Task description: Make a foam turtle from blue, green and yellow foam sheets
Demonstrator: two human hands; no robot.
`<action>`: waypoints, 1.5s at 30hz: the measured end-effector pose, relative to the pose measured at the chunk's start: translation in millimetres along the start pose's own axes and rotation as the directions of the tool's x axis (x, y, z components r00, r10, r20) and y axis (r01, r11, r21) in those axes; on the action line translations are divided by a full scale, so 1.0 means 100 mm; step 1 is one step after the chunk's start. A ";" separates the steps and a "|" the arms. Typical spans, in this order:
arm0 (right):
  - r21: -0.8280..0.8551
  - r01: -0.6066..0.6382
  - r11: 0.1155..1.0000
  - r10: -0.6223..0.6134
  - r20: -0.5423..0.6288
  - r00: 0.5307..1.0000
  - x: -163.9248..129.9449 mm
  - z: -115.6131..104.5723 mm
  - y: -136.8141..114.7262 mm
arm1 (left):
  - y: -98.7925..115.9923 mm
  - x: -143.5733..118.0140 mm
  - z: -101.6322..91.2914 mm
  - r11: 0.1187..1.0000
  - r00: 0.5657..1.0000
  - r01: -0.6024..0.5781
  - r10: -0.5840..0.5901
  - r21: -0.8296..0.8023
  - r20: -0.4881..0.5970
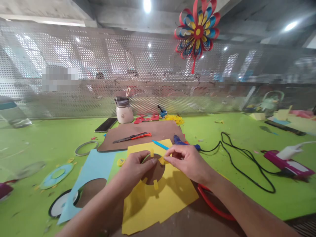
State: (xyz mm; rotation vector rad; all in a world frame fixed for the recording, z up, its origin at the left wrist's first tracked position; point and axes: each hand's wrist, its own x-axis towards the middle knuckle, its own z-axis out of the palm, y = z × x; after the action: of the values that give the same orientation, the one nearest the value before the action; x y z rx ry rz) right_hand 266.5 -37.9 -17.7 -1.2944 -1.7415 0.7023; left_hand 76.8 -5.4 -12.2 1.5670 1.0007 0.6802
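Note:
My left hand (pixel 138 166) grips the left edge of a brown cardboard disc (pixel 156 171), its thumb lying on the face. Short yellow paper tabs stick out around the disc's rim. At the upper right of that rim, the fingertips of my right hand (pixel 186 161) pinch a small yellow paper piece (pixel 162 160). Whether that piece is fixed to the disc I cannot tell. Both hands are above a yellow sheet (pixel 170 200). Just beyond my right fingers lies a blue pen (pixel 160 144). A small yellow round piece (pixel 120 162) is beside my left hand.
An orange-handled utility knife (pixel 133 137) lies on brown cardboard (pixel 163 128). A blue glue gun (pixel 181 140) trails a black cord toward a purple power strip (pixel 287 163). Cut blue paper (pixel 86 164), a tape ring (pixel 86 148), a phone (pixel 106 125) and a white bottle (pixel 124 112) stand leftward.

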 end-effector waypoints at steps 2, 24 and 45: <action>0.008 0.023 1.000 -0.023 0.017 1.000 0.00 0.01 -0.02 | -0.01 0.01 0.00 1.000 1.000 0.001 -0.001 -0.012 -0.007; -0.248 0.056 0.967 -0.077 -0.076 0.994 -0.02 0.06 -0.13 | 0.01 0.00 0.07 0.998 0.998 0.054 -0.054 -0.014 -0.016; -0.349 0.192 0.917 -0.169 0.096 0.981 -0.03 -0.13 -0.08 | -0.13 0.08 0.00 0.997 1.000 0.003 -0.003 0.073 0.003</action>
State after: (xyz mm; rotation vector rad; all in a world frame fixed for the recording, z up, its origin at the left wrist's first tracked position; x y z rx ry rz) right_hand 274.1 -43.7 -5.5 -1.3348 -2.0803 0.3313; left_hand 77.3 2.0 -25.5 1.6293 1.0352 0.6447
